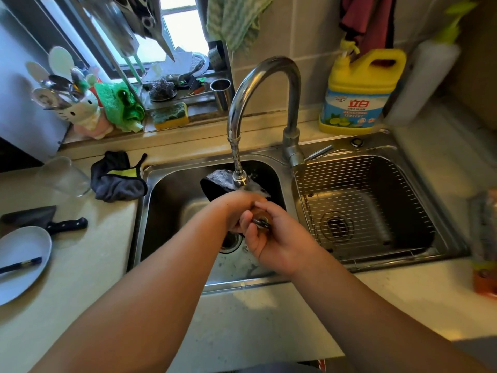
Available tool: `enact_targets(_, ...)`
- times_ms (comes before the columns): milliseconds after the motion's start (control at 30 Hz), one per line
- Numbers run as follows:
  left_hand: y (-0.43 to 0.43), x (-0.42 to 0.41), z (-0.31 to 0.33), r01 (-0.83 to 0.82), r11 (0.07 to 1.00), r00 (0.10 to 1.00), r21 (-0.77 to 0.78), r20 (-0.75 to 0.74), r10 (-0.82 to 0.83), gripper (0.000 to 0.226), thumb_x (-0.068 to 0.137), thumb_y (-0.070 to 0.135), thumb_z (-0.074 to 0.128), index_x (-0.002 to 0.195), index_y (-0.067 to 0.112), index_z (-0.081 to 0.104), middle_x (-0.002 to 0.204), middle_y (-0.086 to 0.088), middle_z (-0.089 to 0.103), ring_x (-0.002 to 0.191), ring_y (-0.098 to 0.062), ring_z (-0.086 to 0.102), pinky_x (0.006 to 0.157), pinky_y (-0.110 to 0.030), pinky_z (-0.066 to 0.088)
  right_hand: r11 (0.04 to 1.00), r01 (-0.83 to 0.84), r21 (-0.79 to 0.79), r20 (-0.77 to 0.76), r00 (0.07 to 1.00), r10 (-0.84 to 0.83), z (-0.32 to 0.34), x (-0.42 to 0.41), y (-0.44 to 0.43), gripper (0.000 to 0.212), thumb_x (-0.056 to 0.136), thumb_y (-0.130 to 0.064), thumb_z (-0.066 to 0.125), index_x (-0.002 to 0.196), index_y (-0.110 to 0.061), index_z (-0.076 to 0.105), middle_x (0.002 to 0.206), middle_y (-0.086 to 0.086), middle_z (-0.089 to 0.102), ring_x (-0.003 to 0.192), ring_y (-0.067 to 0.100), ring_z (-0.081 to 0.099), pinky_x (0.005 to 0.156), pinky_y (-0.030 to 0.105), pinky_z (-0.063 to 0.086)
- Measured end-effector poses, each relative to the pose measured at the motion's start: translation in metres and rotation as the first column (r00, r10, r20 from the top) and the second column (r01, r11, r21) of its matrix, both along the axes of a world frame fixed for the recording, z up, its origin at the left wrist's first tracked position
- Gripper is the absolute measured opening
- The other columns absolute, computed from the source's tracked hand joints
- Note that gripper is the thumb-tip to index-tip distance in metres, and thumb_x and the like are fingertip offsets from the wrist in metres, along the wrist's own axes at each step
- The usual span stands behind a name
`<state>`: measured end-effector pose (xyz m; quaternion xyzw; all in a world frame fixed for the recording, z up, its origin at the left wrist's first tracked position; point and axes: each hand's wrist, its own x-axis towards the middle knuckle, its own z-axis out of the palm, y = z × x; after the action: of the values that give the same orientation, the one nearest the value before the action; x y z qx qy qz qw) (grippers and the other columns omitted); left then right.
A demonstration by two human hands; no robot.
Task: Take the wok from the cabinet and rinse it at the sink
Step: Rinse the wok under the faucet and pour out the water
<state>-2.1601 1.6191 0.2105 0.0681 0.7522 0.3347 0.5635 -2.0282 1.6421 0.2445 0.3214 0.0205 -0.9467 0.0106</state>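
A dark wok (217, 181) is tilted on edge inside the left basin of the steel sink (172, 184), right under the spout of the curved faucet (265, 84). Water and foam show on the wok's upper edge. Its brown wooden handle (259, 214), with a metal ring at the end, points toward me. My left hand (236, 208) and my right hand (271, 235) are both wrapped around that handle, close together over the drain. Most of the wok's body is hidden behind my hands.
The right basin holds a wire rack (357, 205). A yellow detergent jug (360, 92) stands behind the sink. On the left counter lie a dark cloth (115, 179), a glass (64, 176), a cleaver (45, 219) and a plate (21, 262) with a pen.
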Motion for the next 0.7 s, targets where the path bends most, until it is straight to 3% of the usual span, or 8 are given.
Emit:
enact_targets(100,-0.009,-0.007,0.002,0.025,0.999,0.997,0.025,-0.070,-0.023,0.021,0.096,0.023,0.050,0.080,0.011,0.054,0.066,-0.002,0.053,0.060,-0.015,0.049,0.061,-0.026,0.039,0.998,-0.055,0.035,0.010,0.998,0.055,0.000,-0.012,-0.003,0.025,0.100,-0.022,0.054,0.107,0.002,0.053,0.065,0.017,0.064,0.046,0.019,0.068,0.037,0.023,0.055)
enact_targets(233,-0.025,-0.009,0.000,-0.114,0.993,0.990,0.039,-0.084,0.117,0.020,0.092,0.019,0.054,0.074,0.010,0.051,0.061,-0.003,0.049,0.051,-0.014,0.049,0.051,-0.026,0.039,0.989,-0.128,0.076,0.015,0.992,0.127,-0.002,-0.019,-0.012,0.022,0.100,-0.022,0.053,0.104,0.000,0.052,0.074,0.015,0.058,0.044,0.017,0.067,0.036,0.020,0.053)
enact_targets(333,-0.041,-0.007,-0.005,-0.205,0.975,0.976,0.087,-0.061,0.211,0.016,0.086,0.013,0.059,0.072,0.008,0.052,0.063,-0.006,0.049,0.054,-0.018,0.048,0.054,-0.030,0.039,0.963,-0.228,0.141,0.042,0.974,0.224,-0.005,-0.020,-0.020,0.024,0.101,-0.025,0.052,0.102,-0.001,0.052,0.073,0.011,0.056,0.043,0.015,0.066,0.033,0.018,0.050)
enact_targets(533,-0.075,0.006,-0.019,-0.237,0.961,0.964,0.142,-0.087,0.250,0.027,0.083,0.018,0.065,0.061,0.008,0.053,0.051,-0.008,0.045,0.045,-0.021,0.041,0.048,-0.026,0.036,0.894,-0.348,0.283,0.148,0.937,0.317,-0.014,-0.009,-0.041,0.021,0.099,-0.022,0.056,0.106,-0.003,0.053,0.067,0.011,0.058,0.042,0.014,0.063,0.036,0.017,0.049)
enact_targets(700,-0.094,0.018,-0.036,-0.297,0.947,0.950,0.122,-0.061,0.306,0.026,0.083,0.022,0.067,0.063,0.011,0.054,0.051,-0.005,0.047,0.040,-0.017,0.045,0.043,-0.024,0.038,0.782,-0.494,0.379,0.214,0.869,0.446,-0.021,0.006,-0.050,0.024,0.099,-0.026,0.055,0.102,-0.003,0.057,0.062,0.007,0.061,0.044,0.014,0.063,0.034,0.018,0.045)
